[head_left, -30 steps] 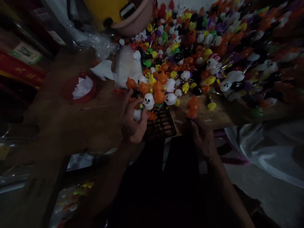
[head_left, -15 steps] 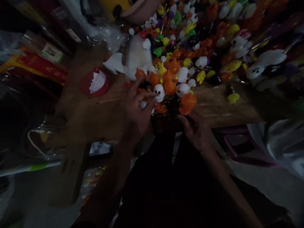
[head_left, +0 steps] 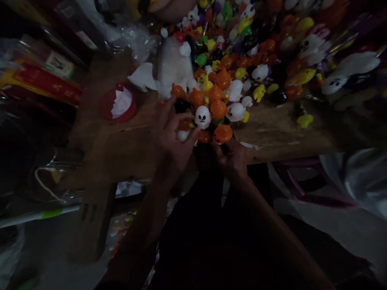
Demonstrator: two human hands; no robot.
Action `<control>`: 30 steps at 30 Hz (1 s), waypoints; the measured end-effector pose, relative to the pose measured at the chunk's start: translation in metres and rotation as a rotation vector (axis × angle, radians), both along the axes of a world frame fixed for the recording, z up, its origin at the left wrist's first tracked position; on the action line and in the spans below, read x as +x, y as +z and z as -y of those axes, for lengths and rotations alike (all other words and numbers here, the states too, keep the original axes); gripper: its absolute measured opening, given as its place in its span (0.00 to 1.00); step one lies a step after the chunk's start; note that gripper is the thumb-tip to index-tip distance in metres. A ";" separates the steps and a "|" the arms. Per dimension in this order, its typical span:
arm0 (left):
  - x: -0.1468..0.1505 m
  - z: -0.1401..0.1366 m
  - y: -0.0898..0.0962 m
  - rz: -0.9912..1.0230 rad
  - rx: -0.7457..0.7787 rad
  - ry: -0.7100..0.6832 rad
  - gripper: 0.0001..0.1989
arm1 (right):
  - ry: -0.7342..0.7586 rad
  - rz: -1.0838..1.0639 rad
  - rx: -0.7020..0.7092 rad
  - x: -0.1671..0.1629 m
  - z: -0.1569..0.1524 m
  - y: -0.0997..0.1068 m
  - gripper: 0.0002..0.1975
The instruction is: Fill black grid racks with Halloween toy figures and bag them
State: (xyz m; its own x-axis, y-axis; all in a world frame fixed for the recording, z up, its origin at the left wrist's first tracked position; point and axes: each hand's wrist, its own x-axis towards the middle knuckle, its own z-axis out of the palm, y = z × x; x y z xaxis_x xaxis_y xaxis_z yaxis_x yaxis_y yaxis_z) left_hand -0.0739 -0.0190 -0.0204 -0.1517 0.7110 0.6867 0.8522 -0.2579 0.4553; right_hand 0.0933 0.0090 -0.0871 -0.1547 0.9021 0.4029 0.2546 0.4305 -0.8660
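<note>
In the head view, the right hand [head_left: 234,159] grasps an orange figure [head_left: 223,133] from below, at the near edge of the wooden surface [head_left: 127,149]. Dark marks show on the left end of that figure. The left hand [head_left: 172,145] has its fingers bent and a gap between thumb and forefinger, the thumb tip close to a white skull figure [head_left: 202,117] with a black printed face; whether it grips anything, I cannot tell. Just far of the hands stand more orange and white figures, and a large heap of figures [head_left: 238,44] in orange, white, black, yellow and green spreads to the far right.

On the left lies a red dish [head_left: 104,109] holding white slips [head_left: 122,102]; any print on them is too faint to read. At the far left, a green and white label [head_left: 59,65] bears dark letters, not clearly legible. Near it, a red strip [head_left: 51,86] carries yellow, star-like marks, too blurred to read. A plain pale label [head_left: 86,40] sits on a dark package further off.
</note>
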 end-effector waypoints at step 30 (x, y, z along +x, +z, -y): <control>-0.001 -0.001 -0.006 -0.033 0.031 -0.022 0.08 | 0.015 -0.119 -0.093 0.011 -0.005 0.000 0.12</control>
